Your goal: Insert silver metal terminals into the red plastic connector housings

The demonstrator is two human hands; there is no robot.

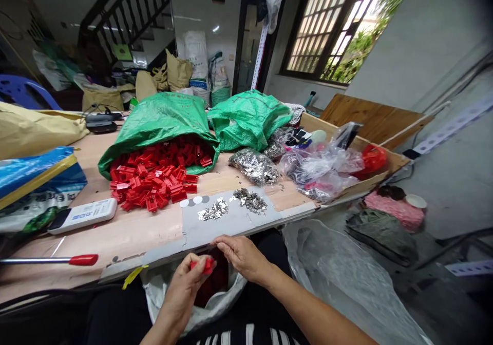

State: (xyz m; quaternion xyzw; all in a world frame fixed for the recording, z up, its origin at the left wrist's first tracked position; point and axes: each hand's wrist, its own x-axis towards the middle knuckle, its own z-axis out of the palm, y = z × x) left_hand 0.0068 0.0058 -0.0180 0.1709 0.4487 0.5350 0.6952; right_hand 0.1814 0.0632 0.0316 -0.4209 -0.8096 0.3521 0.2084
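Note:
My left hand (187, 278) grips a small red plastic part (203, 266) between thumb and fingers, over an open white sack (227, 300) in my lap. Close by on the right, my right hand (241, 255) has its thumb and fingertips pressed together; anything between them is too small to make out. Red pieces show inside the sack. On the table ahead, two small piles of thin metal pieces, a bright pile (214, 209) and a darker pile (250, 201), lie on a grey sheet (204, 227). Many similar red parts (154, 183) spill from a green woven bag (165, 116).
A second green bag (248, 119) and a clear bag of metal pieces (254, 166) stand behind the piles. At right is a wooden tray (346, 193) with plastic bags. A white box (87, 215) and a red-handled lever (83, 260) are at left. Clear plastic sheeting (339, 278) hangs at right.

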